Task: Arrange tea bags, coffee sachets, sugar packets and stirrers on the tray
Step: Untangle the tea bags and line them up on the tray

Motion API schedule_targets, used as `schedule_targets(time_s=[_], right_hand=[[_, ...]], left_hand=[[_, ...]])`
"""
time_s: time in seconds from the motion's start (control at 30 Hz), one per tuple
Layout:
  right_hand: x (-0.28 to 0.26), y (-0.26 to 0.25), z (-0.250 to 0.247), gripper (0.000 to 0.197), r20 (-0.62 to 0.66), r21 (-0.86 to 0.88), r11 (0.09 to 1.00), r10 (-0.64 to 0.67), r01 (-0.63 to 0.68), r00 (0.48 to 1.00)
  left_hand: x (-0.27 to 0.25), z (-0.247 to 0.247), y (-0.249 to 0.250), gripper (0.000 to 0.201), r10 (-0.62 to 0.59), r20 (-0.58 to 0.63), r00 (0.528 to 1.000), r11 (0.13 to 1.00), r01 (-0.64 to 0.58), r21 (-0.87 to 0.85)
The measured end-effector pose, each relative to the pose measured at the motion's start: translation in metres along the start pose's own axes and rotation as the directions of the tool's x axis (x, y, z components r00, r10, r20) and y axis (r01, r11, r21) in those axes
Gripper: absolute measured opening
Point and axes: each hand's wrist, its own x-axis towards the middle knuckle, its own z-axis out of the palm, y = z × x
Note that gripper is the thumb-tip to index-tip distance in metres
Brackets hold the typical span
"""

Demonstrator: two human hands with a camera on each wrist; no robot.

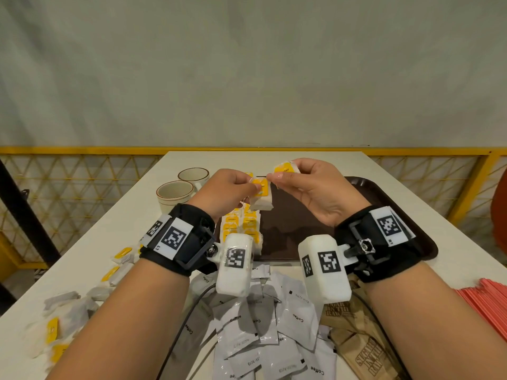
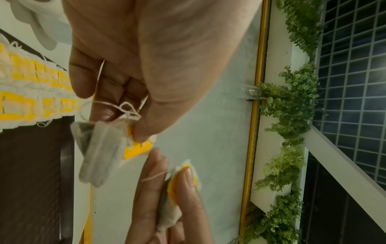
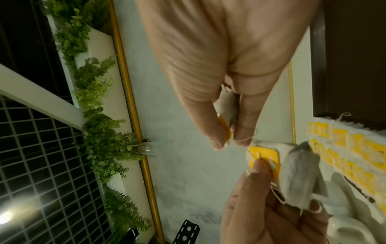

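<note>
Left hand [image 1: 230, 189] pinches tea bag [image 1: 262, 198] — right hand [image 1: 310, 187] pinches second bag [image 1: 285, 168] above tray [image 1: 389, 198].

Bare brown tray [image 1: 315, 215] floor open beneath my raised hands, tea bag rows [image 1: 241, 224] crowding its left edge, two cups [image 1: 178, 194] blocking the far left, coffee sachets [image 1: 263, 325] heaped before me, red stirrers [image 1: 485, 303] at my right.
</note>
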Motion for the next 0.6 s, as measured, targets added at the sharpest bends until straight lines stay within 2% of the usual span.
schedule_targets(time_s=[0.07, 0.13, 0.23, 0.33, 0.47, 0.53, 0.6], right_hand=[[0.0, 0.0, -0.001, 0.003, -0.008, -0.034, 0.999, -0.001, 0.0, 1.0], [0.002, 0.001, -0.004, 0.005, -0.041, -0.22, 0.976, -0.014, 0.005, 0.999], [0.004, 0.0, -0.012, 0.007, -0.052, -0.49, 0.872, -0.042, 0.011, 0.998], [0.0, -0.005, -0.014, 0.006, 0.072, -0.482, 0.875, -0.013, 0.046, 0.997], [-0.006, -0.012, -0.015, 0.026, 0.223, -0.383, 0.921, 0.026, 0.063, 0.974], [-0.007, -0.011, -0.014, 0.027, 0.222, -0.473, 0.876, 0.013, 0.096, 0.975], [-0.005, -0.007, -0.012, 0.03, 0.209, -0.492, 0.864, -0.003, 0.108, 0.978]], left_hand=[[0.0, 0.0, 0.0, 0.02, 0.0, 0.008, 1.0, 1.0, 0.0, 0.001], [0.0, -0.001, -0.002, 0.019, -0.001, 0.013, 1.0, 1.0, 0.002, -0.002], [0.0, -0.002, -0.003, 0.016, -0.001, 0.013, 1.0, 1.0, 0.001, 0.008], [0.0, -0.003, -0.004, 0.016, 0.006, 0.017, 1.0, 1.0, -0.006, 0.027], [0.0, -0.003, -0.005, 0.013, 0.029, 0.015, 0.999, 0.998, -0.03, 0.064], [0.0, -0.002, -0.005, 0.011, 0.037, 0.032, 0.999, 0.995, -0.04, 0.088], [-0.002, -0.001, -0.004, 0.011, 0.046, 0.056, 0.997, 0.996, -0.05, 0.078]])
